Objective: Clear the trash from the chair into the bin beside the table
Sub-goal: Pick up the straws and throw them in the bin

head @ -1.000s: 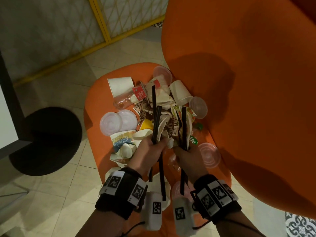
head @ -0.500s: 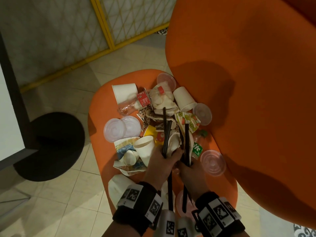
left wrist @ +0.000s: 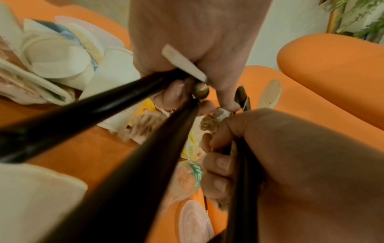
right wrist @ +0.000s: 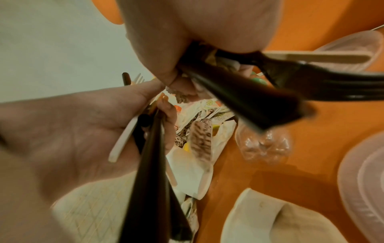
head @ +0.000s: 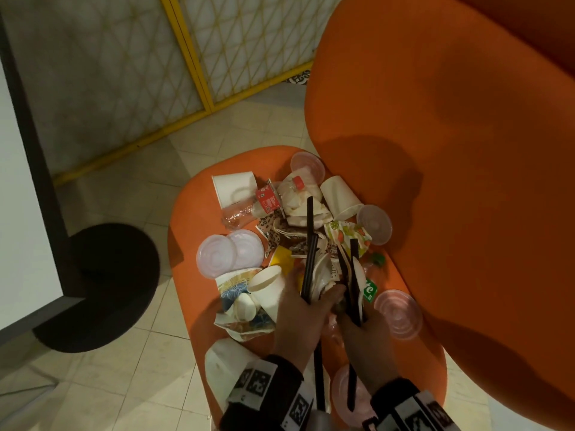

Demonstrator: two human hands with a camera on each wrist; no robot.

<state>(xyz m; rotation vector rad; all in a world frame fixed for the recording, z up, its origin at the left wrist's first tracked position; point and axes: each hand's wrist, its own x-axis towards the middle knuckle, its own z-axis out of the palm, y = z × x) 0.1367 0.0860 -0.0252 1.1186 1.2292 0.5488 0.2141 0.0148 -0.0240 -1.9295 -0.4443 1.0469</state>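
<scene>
Cups, lids around straw-filled hands

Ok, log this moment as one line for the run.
stage: gathering trash on chair | left hand: grips black straws | right hand: grips black straws | cups, lids: on seat | bin: not visible

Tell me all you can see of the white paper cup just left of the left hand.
The white paper cup is plain and looks like thin card with a rolled rim. It lies tipped over, mouth toward the upper left, on the chair seat amid crumpled floral paper. The left hand sits right beside it; contact is unclear.
</scene>
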